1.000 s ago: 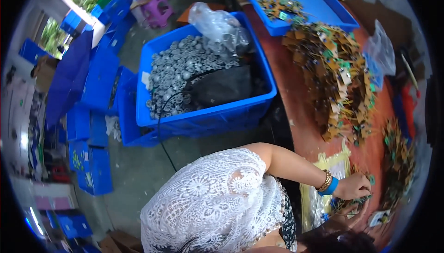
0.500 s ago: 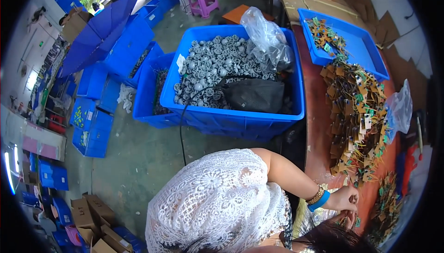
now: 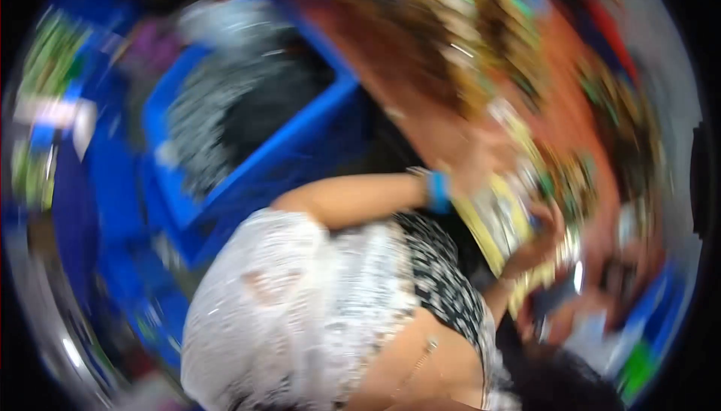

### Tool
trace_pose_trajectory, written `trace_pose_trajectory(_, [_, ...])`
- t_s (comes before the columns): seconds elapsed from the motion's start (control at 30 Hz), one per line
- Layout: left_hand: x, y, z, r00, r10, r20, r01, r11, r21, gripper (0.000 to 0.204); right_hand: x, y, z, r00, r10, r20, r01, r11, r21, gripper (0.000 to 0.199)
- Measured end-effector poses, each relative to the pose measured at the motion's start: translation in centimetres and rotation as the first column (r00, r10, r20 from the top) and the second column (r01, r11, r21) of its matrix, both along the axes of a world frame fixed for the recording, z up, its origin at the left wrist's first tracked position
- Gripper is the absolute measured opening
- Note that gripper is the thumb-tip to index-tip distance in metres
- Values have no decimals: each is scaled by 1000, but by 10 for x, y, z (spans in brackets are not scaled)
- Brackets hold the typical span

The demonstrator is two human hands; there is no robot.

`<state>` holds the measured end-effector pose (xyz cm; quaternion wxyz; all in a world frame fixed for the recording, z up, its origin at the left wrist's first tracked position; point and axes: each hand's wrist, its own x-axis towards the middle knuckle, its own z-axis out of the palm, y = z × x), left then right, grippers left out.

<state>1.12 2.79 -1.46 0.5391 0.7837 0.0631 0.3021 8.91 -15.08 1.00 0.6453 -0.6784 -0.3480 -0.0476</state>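
Observation:
Motion blur covers much of the head view. My left hand (image 3: pixel 481 157), below a blue wristband (image 3: pixel 438 190), reaches over the reddish tabletop (image 3: pixel 375 73) beside a pale yellow sheet or tray (image 3: pixel 481 231). Its fingers are smeared, so I cannot tell whether it holds anything. My right hand (image 3: pixel 542 237) is bent above the far side of that yellow thing, next to small brown and green parts (image 3: pixel 574 185). Its fingers look curved, but their grip is blurred.
A large blue bin (image 3: pixel 300 125) of grey round parts stands left of the table, with a black bag (image 3: pixel 270 107) and clear plastic on top. Heaps of brown wired parts (image 3: pixel 428 35) cover the table's far side. A dark flat object (image 3: pixel 556 297) sits at lower right.
The view has swung toward the table, so the bin has shifted left. My hands, close together earlier, are now apart, the left one stretched out toward the parts.

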Motion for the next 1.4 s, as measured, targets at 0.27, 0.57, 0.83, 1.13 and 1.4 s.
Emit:
trace_pose_trajectory(0.27, [-11, -6, 11, 991, 45, -128, -112, 804, -584, 23, -33, -27, -4, 913, -64, -402, 45, 997, -55, 41])
trace_pose_trajectory(0.57, [-8, -19, 11, 987, 5, -162, -102, 797, -595, 26, -23, -21, -12, 967, -123, -224, 52, 953, -300, 44])
trace_pose_trajectory(0.83, [-17, -15, 10, 966, -165, -200, -9, 749, -662, 38, -24, -16, -13, 980, -171, -106, 121, 923, -366, 42])
trace_pose_trajectory(1.13, [-20, -19, 22, 923, -313, -222, 19, 616, -788, 45, -32, -13, 9, 963, 20, -269, -54, 991, -121, 45])
trace_pose_trajectory(1.4, [-21, -26, 30, 904, -393, -169, 66, 518, -853, 47, -35, -2, 0, 934, 96, -345, -122, 991, -54, 46])
